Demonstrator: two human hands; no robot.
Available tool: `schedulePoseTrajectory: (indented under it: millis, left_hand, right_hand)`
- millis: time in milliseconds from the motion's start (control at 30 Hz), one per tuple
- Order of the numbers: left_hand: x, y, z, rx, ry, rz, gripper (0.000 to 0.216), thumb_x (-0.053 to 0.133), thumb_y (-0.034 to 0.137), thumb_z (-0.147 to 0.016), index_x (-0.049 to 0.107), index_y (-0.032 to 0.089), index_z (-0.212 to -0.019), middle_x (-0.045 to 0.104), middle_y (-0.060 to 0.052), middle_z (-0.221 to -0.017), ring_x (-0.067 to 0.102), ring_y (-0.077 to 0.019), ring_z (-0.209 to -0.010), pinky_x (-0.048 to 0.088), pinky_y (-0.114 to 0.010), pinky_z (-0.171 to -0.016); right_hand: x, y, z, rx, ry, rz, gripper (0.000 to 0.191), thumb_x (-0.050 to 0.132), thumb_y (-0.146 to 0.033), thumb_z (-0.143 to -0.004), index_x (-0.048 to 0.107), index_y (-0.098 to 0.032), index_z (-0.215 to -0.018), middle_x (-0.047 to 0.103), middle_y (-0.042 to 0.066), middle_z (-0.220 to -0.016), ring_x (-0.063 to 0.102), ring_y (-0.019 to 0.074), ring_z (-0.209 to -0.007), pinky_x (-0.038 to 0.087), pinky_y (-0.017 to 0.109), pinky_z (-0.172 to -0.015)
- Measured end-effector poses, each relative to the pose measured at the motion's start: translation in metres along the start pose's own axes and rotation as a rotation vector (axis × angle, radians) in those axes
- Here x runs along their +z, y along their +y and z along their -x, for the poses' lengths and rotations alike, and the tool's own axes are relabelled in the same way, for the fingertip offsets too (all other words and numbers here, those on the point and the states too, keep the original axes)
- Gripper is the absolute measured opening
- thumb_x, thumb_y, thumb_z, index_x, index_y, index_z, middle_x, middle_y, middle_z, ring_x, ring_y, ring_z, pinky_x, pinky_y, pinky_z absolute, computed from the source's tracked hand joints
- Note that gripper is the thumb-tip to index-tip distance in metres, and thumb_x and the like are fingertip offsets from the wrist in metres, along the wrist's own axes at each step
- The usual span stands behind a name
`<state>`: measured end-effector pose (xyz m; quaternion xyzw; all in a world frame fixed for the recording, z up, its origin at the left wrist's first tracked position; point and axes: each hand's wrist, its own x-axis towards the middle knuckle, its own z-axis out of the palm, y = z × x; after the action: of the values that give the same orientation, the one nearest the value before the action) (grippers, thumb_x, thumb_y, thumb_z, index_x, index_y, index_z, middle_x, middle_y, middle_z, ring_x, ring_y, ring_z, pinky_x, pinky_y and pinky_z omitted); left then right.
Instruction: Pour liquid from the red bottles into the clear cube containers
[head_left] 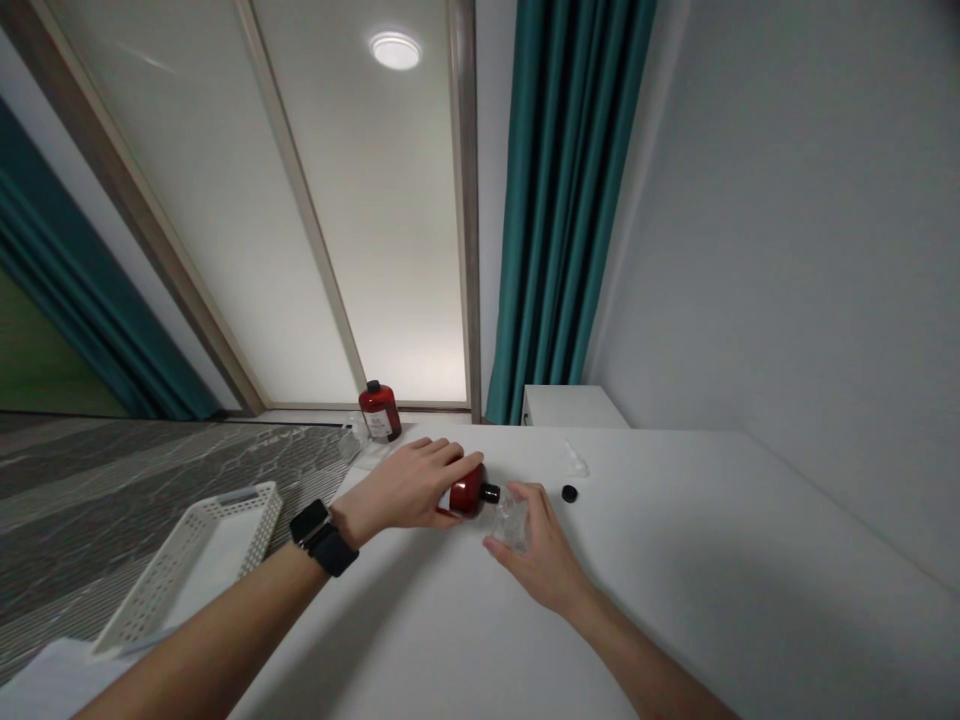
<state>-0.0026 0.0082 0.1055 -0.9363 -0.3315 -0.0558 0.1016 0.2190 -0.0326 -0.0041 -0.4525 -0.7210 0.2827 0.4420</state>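
My left hand [431, 480] is wrapped round a dark red bottle [466, 493], which lies tipped on its side with its black neck pointing right. Between the thumb and fingers of my right hand [541, 550] is a small clear bottle [512, 523]. Its opening sits close to the red bottle's neck; whether the two touch I cannot tell. A black cap [569, 493] lies on the white table just right of my right hand. Behind it rests a small clear plastic piece [577, 461], perhaps a nozzle top.
A second red bottle [380, 412], capped and upright, stands at the table's far left corner beside clear items [353, 440]. Left of the white table [675, 600] is a white plastic basket [187, 560]. A white cabinet [574, 405] and teal curtain [574, 200] are behind.
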Motion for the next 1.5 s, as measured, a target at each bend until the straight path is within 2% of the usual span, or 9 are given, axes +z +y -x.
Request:
schedulePoseTrajectory:
  millis: [567,1267,1500]
  left_hand:
    - [-0.005,0.001,-0.003,0.02,-0.001,-0.044,0.066,0.068,0.047,-0.083,0.042,0.021,-0.138,0.066,-0.011,-0.113,0.065,-0.0296,-0.097,0.051,-0.042,-0.083]
    - [-0.013,0.003,-0.008,0.023,-0.036,-0.081,0.062,0.07,0.046,-0.082,0.044,0.021,-0.133,0.066,-0.01,-0.109,0.065,-0.0296,-0.093,0.051,-0.042,-0.08]
    - [-0.012,0.002,-0.008,0.032,-0.027,-0.083,0.059,0.068,0.047,-0.084,0.045,0.021,-0.132,0.066,-0.01,-0.108,0.065,-0.0289,-0.092,0.05,-0.04,-0.08]
  right_hand:
    - [0.004,0.005,-0.001,-0.01,0.048,-0.043,0.061,0.073,-0.022,-0.075,0.042,-0.027,-0.128,0.053,0.007,-0.124,0.054,0.0275,-0.118,0.047,0.049,-0.103]
    - [0.004,0.003,0.0,0.034,0.056,-0.068,0.06,0.071,-0.024,-0.075,0.044,-0.028,-0.127,0.053,0.006,-0.123,0.057,0.0254,-0.109,0.053,0.044,-0.088]
    - [0.005,0.003,0.0,0.027,0.061,-0.094,0.06,0.072,-0.022,-0.074,0.043,-0.028,-0.126,0.053,0.007,-0.122,0.056,0.0265,-0.112,0.049,0.049,-0.097]
